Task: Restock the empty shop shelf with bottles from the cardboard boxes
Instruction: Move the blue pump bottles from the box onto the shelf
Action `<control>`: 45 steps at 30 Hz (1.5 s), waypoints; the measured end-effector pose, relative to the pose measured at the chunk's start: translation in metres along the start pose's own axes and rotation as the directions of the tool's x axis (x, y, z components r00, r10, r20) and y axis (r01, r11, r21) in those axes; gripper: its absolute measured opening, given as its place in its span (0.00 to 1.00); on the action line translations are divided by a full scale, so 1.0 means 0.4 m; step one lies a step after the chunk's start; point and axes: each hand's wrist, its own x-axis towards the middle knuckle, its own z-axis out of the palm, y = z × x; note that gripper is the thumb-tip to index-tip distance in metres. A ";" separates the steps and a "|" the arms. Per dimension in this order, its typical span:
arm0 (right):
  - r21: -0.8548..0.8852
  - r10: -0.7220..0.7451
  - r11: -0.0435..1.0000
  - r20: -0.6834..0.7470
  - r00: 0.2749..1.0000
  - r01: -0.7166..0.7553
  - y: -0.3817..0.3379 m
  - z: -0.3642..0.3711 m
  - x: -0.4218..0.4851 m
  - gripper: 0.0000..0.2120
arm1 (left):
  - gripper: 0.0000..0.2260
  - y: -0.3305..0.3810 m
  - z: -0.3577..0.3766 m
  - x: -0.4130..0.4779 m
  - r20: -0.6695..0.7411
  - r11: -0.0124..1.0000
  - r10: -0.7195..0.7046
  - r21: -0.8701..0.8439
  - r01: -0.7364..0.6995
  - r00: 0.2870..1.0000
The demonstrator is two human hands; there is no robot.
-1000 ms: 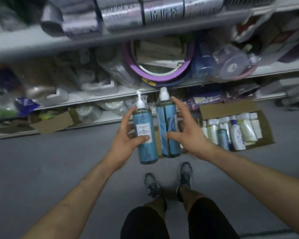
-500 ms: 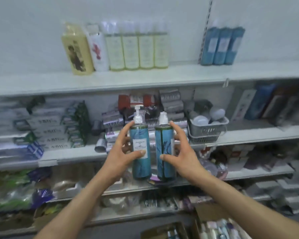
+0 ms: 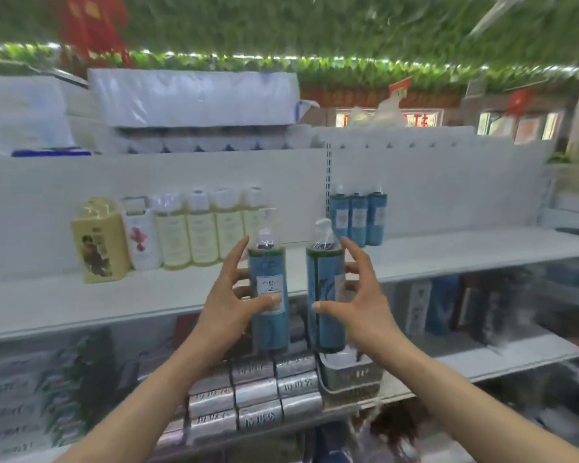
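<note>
Blue pump bottle (image 3: 269, 295) in left hand (image 3: 226, 309) | second bottle (image 3: 325, 295) in right hand (image 3: 358, 305)

backdrop: white panel wall (image 3: 214, 175) | ceiling: green leaf garland (image 3: 315, 25), string lights (image 3: 248, 57) | windows (image 3: 515, 125) far right

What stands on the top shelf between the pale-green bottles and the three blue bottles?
Nothing on the shelf itself: the head view shows bare board between the pale-green bottles and the blue bottles.
</note>
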 end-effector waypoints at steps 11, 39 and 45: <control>-0.117 0.003 0.993 -0.101 0.995 -0.015 0.202 -0.327 0.364 0.47 | 0.39 0.047 0.360 0.331 -0.120 0.998 -0.033 0.041 0.038 0.992; -0.156 0.150 0.981 0.204 0.967 -0.119 0.530 -0.498 0.558 0.33 | 0.32 -0.084 0.701 0.587 -0.273 0.958 -0.004 0.273 0.081 0.962; -0.173 0.174 0.975 0.206 0.963 -0.139 0.538 -0.505 0.562 0.32 | 0.30 -0.129 0.665 0.564 -0.206 0.953 -0.009 0.296 0.071 0.978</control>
